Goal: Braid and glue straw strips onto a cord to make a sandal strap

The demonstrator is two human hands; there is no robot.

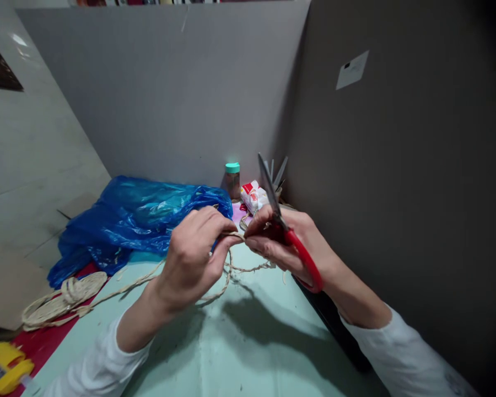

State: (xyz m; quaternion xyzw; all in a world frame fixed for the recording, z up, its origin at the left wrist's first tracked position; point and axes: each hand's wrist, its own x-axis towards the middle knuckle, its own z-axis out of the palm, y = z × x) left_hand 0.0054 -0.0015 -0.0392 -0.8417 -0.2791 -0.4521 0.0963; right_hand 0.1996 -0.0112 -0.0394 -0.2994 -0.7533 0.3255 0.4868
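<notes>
Between the fingertips of my left hand [192, 251] is a pale, twisted cord [232, 234], pinched by thumb and forefinger. My right hand [310, 234] meets it there, its thumb and finger closed at the cord's end. Red-handled scissors [303, 255] also rest in my right hand, blades pointing up and away from the cord. Loops of the cord hang below my hands onto the pale green tabletop [248, 342]. The cord also runs left, behind my left wrist, toward a coiled bundle [76, 289]. My right palm is partly hidden by the scissors.
A crumpled blue plastic bag [124, 215] lies at the back left. Beyond my hands stand a jar with a turquoise lid [232, 179] and a red-and-white packet [254, 197]. A yellow tool [4, 366] is at the lower left. Grey panels [182, 94] enclose the back and right.
</notes>
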